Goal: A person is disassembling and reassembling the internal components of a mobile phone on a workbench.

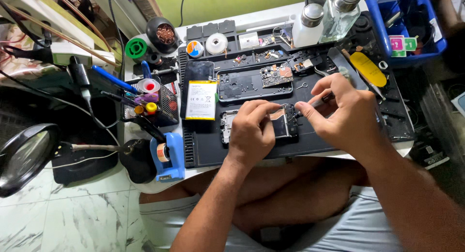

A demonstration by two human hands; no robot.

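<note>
An opened phone body (283, 126) lies on the black work mat (208, 145), its inside facing up. My left hand (252, 128) rests on it and pinches near its upper middle. My right hand (346, 111) holds a thin dark tool (317, 103) whose tip touches the phone's right end. Just behind lies a second phone frame (242, 85) with a circuit board (277, 75) on it. A yellow and white battery (201, 100) lies at the left on a dark phone (197, 73).
Two clear bottles (334, 15) stand at the back. A blue bin (411, 24) sits at the back right. A yellow pry tool (368, 68) lies right. Tape rolls (216, 43), a tool holder (155, 104), a blue tape dispenser (167, 157) and a magnifier (24, 157) are left.
</note>
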